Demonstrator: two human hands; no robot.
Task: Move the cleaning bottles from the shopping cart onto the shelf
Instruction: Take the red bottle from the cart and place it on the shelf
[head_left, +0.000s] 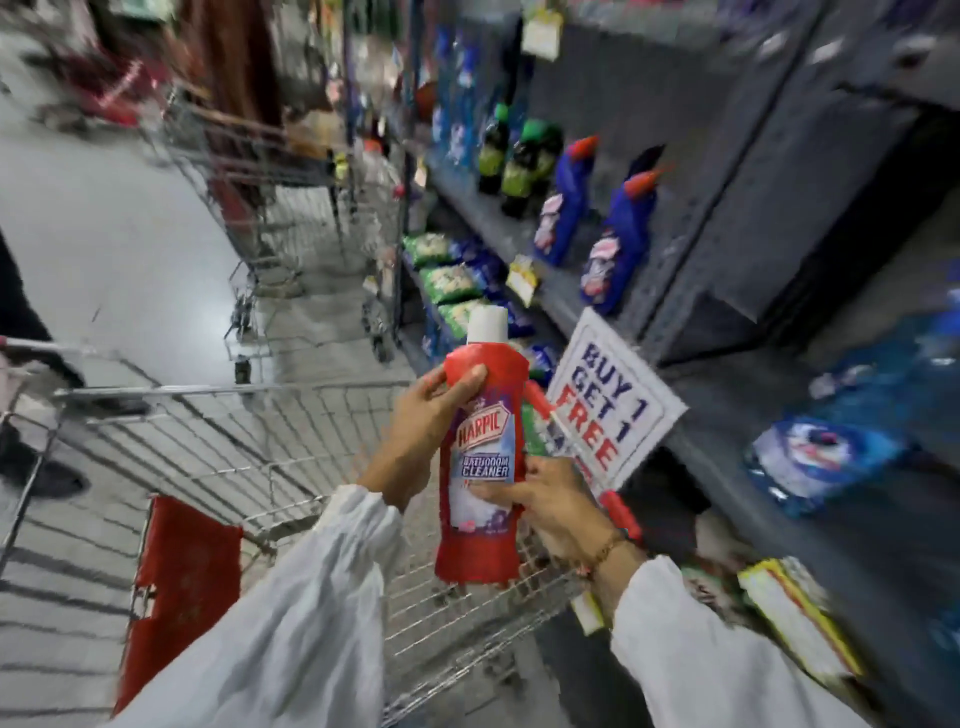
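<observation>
I've got the red bottle (480, 467) upright over the cart (234, 447), left hand (431, 431) gripping its shoulder, right hand (550, 499) its label; shelf (519, 239) lies upper right, right hand nearer.

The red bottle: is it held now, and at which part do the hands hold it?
Yes. The left hand grips the red bottle at its shoulder; the right hand grips its labelled middle.

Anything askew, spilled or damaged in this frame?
No spill or damage shows. One oddity: the "Buy 1 Get 1 Free" sign hangs crooked off the shelf edge, close behind the red bathroom cleaner bottle that both hands, left and right, hold upright above the cart.
</observation>
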